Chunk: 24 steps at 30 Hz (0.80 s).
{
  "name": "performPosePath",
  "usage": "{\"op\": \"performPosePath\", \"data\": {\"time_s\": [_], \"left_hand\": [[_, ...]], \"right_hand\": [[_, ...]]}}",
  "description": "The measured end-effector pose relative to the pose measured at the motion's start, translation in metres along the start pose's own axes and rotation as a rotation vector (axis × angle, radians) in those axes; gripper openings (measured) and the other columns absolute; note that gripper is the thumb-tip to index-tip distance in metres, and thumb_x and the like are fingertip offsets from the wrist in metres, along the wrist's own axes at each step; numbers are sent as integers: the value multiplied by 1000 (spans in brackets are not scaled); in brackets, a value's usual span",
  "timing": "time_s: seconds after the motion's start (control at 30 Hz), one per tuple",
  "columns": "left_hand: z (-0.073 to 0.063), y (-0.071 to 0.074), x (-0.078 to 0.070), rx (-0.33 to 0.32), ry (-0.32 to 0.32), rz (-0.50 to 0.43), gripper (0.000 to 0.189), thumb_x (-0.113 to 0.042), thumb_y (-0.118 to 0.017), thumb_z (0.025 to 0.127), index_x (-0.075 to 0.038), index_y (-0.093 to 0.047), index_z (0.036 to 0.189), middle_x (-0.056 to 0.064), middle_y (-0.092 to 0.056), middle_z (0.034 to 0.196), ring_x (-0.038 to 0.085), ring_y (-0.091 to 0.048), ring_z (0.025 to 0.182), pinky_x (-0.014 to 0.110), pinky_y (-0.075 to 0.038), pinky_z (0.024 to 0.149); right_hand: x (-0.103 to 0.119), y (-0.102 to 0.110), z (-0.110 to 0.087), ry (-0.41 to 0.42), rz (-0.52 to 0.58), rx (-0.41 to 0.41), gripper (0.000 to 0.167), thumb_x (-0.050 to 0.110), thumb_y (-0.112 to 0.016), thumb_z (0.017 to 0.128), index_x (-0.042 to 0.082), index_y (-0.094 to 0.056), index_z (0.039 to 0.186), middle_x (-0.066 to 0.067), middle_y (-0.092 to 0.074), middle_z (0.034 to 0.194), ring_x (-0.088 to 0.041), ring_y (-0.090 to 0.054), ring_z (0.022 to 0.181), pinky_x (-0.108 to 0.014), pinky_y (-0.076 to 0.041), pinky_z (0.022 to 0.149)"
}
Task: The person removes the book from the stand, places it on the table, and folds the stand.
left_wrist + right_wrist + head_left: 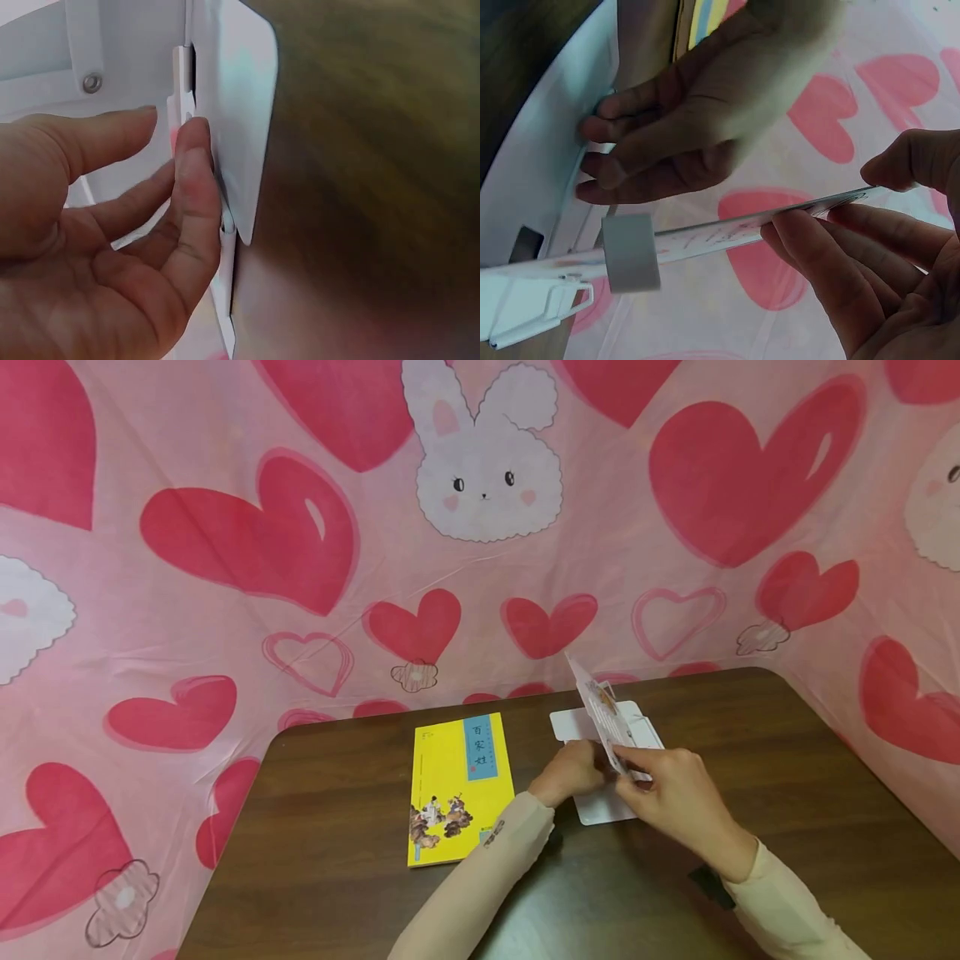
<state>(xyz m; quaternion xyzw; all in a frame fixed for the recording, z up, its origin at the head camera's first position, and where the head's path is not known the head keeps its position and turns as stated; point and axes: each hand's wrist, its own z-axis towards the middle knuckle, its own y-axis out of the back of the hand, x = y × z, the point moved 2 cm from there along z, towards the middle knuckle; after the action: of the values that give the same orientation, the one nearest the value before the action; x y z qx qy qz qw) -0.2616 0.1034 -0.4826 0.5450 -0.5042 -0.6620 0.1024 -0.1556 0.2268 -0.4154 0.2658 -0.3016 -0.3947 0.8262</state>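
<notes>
On the table lies a white flat base [603, 810] with rounded corners, and from it a thin white panel [600, 718] with printed pictures tilts up. My right hand [675, 793] pinches the panel's near edge between thumb and fingers. A grey block [631, 255] sits across the panel, and a white wire bracket [574, 296] sticks out beside it. My left hand [573, 774] is low behind the panel, its fingertips at the white plate [247, 97] of the base. In the left wrist view its thumb stands apart from the fingers. The panel partly hides these fingers from the head view.
Left of the base lies a yellow book [450, 777] with a blue title patch, close beside the left forearm. The brown wooden table [322, 827] has rounded far corners. Behind it hangs a pink cloth [487, 577] with hearts and rabbits.
</notes>
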Motion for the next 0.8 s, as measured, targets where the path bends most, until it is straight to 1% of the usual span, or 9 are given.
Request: {"op": "performPosePath", "data": {"time_s": [0.1, 0.17, 0.27, 0.33, 0.4, 0.53, 0.67, 0.77, 0.8], "left_hand": [[-5, 4, 6, -18, 5, -47, 11, -14, -78, 86, -9, -76, 96, -1, -64, 75, 13, -53, 66, 23, -45, 57], [-3, 0, 20, -51, -45, -36, 11, -13, -74, 85, -12, -76, 96, -3, -63, 74, 12, -53, 65, 23, -45, 56], [-9, 7, 28, -42, -88, -90, 17, -9, -69, 84, -10, -76, 100, -3, -65, 76, 11, -54, 65, 23, -47, 57], [-15, 13, 31, -25, -98, -173, 23, -9, -68, 86, -9, -76, 107, -2, -70, 82, 11, -58, 67, 22, -51, 60], [-28, 28, 26, 13, -58, -327, 27, -8, -68, 90, -4, -74, 116, 4, -74, 91, 15, -65, 72, 22, -57, 67], [-41, 41, 32, -30, -16, -548, 28, -9, -66, 97, 1, -72, 123, 13, -78, 103, 25, -76, 83, 31, -65, 80], [-49, 50, 40, -127, 20, -670, 26, -10, -63, 101, 3, -70, 123, 17, -77, 105, 36, -78, 94, 34, -66, 83], [-53, 55, 44, -169, 44, -747, 27, -13, -61, 104, 2, -69, 126, 18, -77, 107, 42, -76, 101, 33, -65, 84], [-55, 57, 45, -175, 51, -770, 27, -14, -60, 105, 1, -69, 126, 18, -77, 107, 42, -76, 102, 33, -65, 84]], "right_hand": [[4, -6, -1, 8, -4, 8, 34, 2, -75, 66, 8, -83, 99, -4, -77, 74, -3, -45, 57, -18, -39, 48], [7, -9, -2, 20, -13, 18, 35, 2, -74, 67, 8, -82, 100, -3, -77, 74, -5, -47, 58, -20, -40, 49], [12, -13, -3, 41, -36, 33, 34, 3, -75, 69, 8, -82, 102, -4, -77, 76, -6, -50, 60, -25, -45, 49], [14, -14, -4, 43, -45, 42, 34, 3, -76, 70, 8, -81, 104, -6, -79, 81, -8, -53, 60, -30, -50, 50], [16, -15, -4, 37, -53, 55, 34, 4, -77, 71, 7, -81, 105, -10, -81, 87, -11, -59, 62, -36, -55, 53], [20, -19, -6, 33, -62, 90, 33, 6, -80, 73, 7, -81, 105, -11, -82, 95, -18, -71, 68, -42, -61, 59], [24, -26, -8, 51, -80, 112, 32, 6, -80, 74, 5, -80, 106, -11, -82, 97, -25, -78, 76, -43, -63, 63], [27, -31, -9, 59, -98, 121, 34, 5, -81, 73, 5, -80, 108, -10, -82, 97, -26, -79, 78, -43, -62, 62], [28, -32, -10, 62, -107, 125, 35, 5, -81, 73, 6, -80, 108, -9, -82, 95, -24, -78, 75, -42, -61, 60]]}}
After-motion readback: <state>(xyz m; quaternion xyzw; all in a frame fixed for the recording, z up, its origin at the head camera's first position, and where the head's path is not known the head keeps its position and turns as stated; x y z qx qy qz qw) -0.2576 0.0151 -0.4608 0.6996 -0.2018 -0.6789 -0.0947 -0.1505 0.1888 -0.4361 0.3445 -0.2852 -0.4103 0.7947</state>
